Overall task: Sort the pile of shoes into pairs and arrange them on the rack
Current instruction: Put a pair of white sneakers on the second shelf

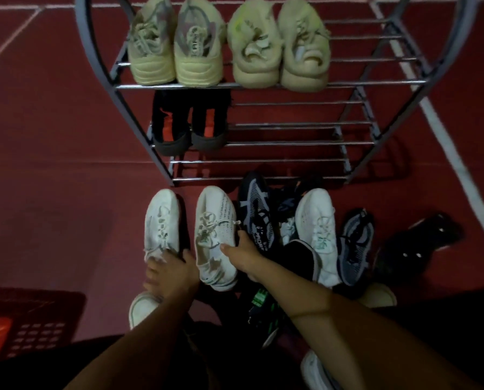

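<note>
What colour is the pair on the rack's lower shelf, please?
Black pair with orange-red insides, head view.

I see a grey metal rack [263,86] of barred shelves on the red floor. Two pale yellow-green pairs [176,43] [280,46] sit heels toward me along the top shelf's front bar, left and centre. A black-and-orange pair [188,125] stands at the left end of the shelf below. On the floor before the rack's front edge, two white sneakers [163,223] [215,235] lie side by side, toes toward it, left of a jumbled pile [305,235] of dark, grey and white shoes.
</note>
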Available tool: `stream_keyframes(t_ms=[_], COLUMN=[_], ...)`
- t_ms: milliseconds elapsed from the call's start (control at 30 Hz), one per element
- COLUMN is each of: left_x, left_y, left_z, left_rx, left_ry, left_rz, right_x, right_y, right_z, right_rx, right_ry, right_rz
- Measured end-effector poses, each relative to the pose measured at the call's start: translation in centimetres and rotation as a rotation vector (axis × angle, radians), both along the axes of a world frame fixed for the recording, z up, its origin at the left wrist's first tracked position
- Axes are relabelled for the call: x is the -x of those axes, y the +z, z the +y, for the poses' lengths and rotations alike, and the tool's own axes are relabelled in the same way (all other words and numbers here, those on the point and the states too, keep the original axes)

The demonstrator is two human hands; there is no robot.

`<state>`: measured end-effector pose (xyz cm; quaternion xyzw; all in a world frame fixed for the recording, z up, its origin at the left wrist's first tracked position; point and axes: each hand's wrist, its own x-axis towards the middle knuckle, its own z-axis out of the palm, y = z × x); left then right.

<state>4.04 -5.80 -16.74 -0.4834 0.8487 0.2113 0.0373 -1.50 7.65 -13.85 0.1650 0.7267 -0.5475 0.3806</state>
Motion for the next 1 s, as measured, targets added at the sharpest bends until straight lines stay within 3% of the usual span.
stream_keyframes(t_ms=[33, 167, 300, 367, 500, 600, 667, 733, 800, 867, 1000], left_x=[0.4, 2.0, 3.0, 3.3, 4.6, 5.3, 5.5, 5.3, 4.9, 4.5, 4.4], left_y=[0.5, 2.8, 6.0, 7.4, 9.3, 9.6, 9.8, 10.0, 9.8, 9.3, 8.8], left_z=[0.7, 2.0, 3.9, 4.7, 6.3, 7.5, 8.3, 8.9, 9.3, 9.5, 9.9], left_rx=[-0.051, -0.315, -0.652, -0.672, -0.833, -0.899, -0.909, -0.909, -0.912, -0.914, -0.930], left_ry=[0.021, -0.253, -0.134, -0.102, 0.084, 0.072, 0.029, -0.032, -0.087, -0.120, -0.043], left_rz=[0.077, 0.353, 0.421, 0.452, 0.563, 0.592, 0.581, 0.558, 0.527, 0.519, 0.520], right_x=[-0.3, -1.0, -0.9, -0.3, 2.7, 5.1, 5.5, 3.8, 0.8, -1.6, -2.9], right_y=[0.1, 0.9, 2.3, 3.2, 6.0, 7.8, 6.5, 3.7, 0.9, -1.6, -2.5], right_z=[0.1, 0.1, 1.1, 2.3, 5.9, 11.1, 16.3, 20.4, 21.3, 19.6, 17.2], right_rx=[-0.002, 0.035, 0.097, 0.138, 0.416, 0.213, -0.255, -0.531, -0.338, -0.214, -0.571], right_ry=[-0.001, -0.051, -0.112, -0.118, -0.166, -0.332, -0.476, -0.369, -0.336, -0.344, -0.233], right_rz=[0.003, 0.008, 0.056, 0.073, -0.126, -0.004, 0.151, 0.077, -0.165, -0.252, 0.084])
